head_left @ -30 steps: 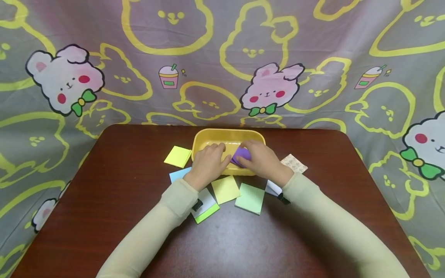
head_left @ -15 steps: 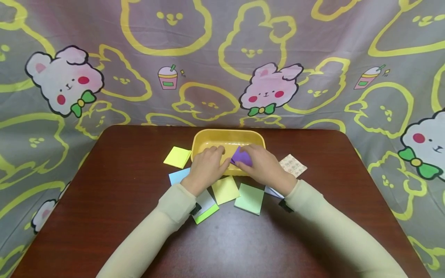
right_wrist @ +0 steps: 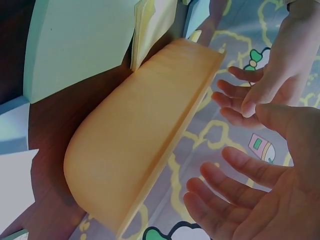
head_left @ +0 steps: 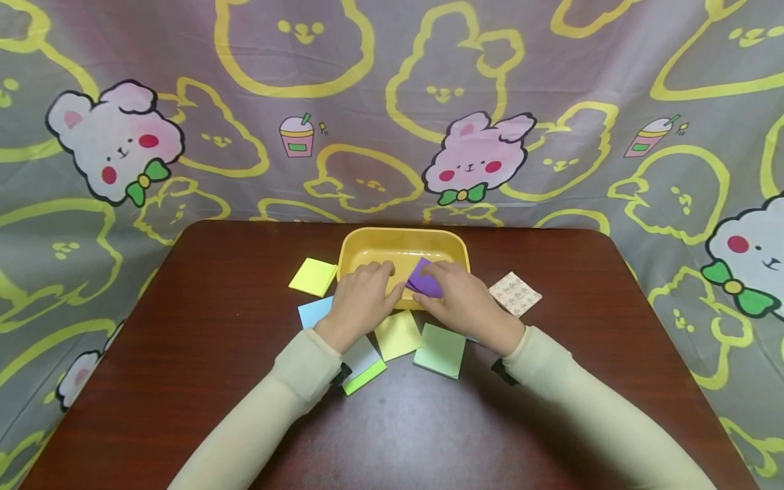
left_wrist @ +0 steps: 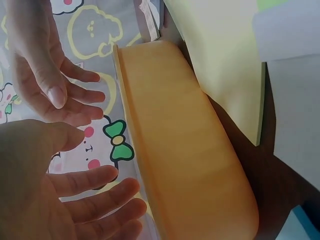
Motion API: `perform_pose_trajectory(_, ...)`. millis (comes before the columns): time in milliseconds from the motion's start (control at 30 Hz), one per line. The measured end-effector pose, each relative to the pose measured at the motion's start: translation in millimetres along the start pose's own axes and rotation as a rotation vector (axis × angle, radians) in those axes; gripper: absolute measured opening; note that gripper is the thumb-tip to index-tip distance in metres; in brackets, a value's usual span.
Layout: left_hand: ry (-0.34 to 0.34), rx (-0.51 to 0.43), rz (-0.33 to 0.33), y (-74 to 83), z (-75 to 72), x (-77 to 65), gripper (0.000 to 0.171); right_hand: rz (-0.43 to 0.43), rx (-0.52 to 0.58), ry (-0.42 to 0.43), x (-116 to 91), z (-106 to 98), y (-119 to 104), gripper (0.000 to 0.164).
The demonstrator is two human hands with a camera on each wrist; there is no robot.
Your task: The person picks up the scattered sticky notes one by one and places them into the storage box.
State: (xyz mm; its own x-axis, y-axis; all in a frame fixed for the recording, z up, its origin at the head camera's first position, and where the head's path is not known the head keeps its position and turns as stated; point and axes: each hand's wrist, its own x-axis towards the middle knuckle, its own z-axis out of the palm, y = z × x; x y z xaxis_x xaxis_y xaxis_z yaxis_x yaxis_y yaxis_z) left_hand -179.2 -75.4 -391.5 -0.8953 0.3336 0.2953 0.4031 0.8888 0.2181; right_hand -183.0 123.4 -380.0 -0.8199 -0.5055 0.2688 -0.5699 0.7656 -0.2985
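A yellow plastic basin (head_left: 404,235) stands near the back of the table. Over its left part is my left hand (head_left: 364,292), fingers loosely bent and holding nothing. My right hand (head_left: 468,303) hovers over the right part, also with nothing in its fingers. Between the two, inside the basin, lies a purple sticky-note pad (head_left: 424,278), partly hidden by the right hand. In the left wrist view, the left fingers (left_wrist: 97,197) are spread beyond the basin wall (left_wrist: 175,140). The right wrist view shows the right hand (right_wrist: 260,185) palm side, its fingers apart.
Sticky-note pads lie around the basin: bright yellow (head_left: 313,277), blue (head_left: 315,312), grey (head_left: 360,359) over lime (head_left: 366,376), pale yellow (head_left: 398,335), pale green (head_left: 439,350), and patterned (head_left: 516,294). A cartoon curtain (head_left: 367,102) hangs behind the brown table (head_left: 404,435).
Both hands have drawn slightly toward me, staying over the basin. More of the purple pad and of the patterned pad now shows beside the right hand.
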Motion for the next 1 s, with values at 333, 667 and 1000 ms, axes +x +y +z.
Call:
perform_pose_trajectory(333,0.019,0.006,-0.015,-3.2,-2.2,-3.9,0.036,-0.029,-0.004,-0.009,-3.3,3.5,-4.7,0.039)
perform_pose_trajectory(667,0.021,-0.003,-0.033,-8.9,-5.9,-6.4,0.036,-0.08,0.011,0.024,-2.4,8.4,-11.2,0.027)
perform_pose_trajectory(1000,0.037,-0.01,-0.041,-12.2,-7.7,-10.5,0.037,-0.074,0.026,0.01,-3.3,12.8,-16.9,0.032)
